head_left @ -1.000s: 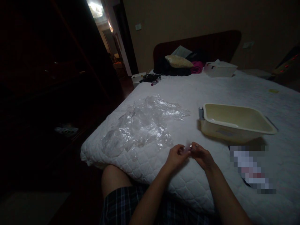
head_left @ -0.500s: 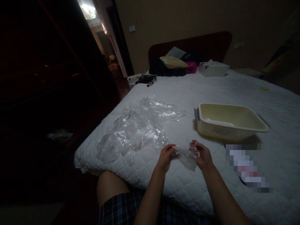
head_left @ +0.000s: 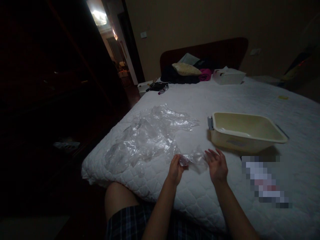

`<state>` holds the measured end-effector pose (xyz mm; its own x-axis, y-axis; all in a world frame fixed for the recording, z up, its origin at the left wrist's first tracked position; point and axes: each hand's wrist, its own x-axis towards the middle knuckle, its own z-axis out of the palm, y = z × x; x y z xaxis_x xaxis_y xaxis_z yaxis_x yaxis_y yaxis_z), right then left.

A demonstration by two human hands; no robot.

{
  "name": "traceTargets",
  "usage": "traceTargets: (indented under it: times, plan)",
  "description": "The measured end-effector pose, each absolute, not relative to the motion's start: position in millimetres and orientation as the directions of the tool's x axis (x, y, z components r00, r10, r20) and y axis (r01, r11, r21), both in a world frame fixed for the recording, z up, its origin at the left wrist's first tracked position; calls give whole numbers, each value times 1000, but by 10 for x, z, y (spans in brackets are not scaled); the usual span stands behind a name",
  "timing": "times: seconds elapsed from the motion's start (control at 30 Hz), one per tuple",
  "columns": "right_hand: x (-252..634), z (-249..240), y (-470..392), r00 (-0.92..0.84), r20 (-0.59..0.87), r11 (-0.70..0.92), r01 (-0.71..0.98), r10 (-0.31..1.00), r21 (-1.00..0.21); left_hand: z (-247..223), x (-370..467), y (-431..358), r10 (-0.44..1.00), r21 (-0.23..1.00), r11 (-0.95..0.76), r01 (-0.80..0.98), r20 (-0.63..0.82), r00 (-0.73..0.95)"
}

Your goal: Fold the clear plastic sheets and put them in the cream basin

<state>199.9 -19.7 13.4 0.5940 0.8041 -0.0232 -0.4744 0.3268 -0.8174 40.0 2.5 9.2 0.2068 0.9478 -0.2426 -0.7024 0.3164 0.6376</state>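
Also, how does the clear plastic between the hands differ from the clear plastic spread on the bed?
The held piece is small; the spread plastic covers a much larger area. The held piece is gripped by the left hand, whereas the spread plastic lies crumpled on the bed. Both are see-through and shiny.

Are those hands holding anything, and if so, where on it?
The left hand pinches a clear plastic bag by its left end; whether the right hand grips it can't be told.
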Motion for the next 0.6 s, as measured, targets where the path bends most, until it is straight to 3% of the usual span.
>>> traceTargets:
  times: [0.1,0.17,0.23,0.4,0.6]
  plan:
    - [1913,108,-281,721,252,391,-29,646,-920,111,394,21,946,653,323,-685,-242,216]
    - [1861,98,-327,683,447,344,294,577,-892,125,391,17,944,661,329,-675,-233,233]
    - [1830,90,-353,587,569,300,495,577,-815,135,390,15,944,669,329,-666,-217,248]
    - [1844,61,-332,472,574,273,563,669,-780,148,385,2,945,716,319,-621,-192,264]
    - [1822,82,-318,349,654,330,649,672,-685,210,375,-54,944,741,315,-593,-179,278]
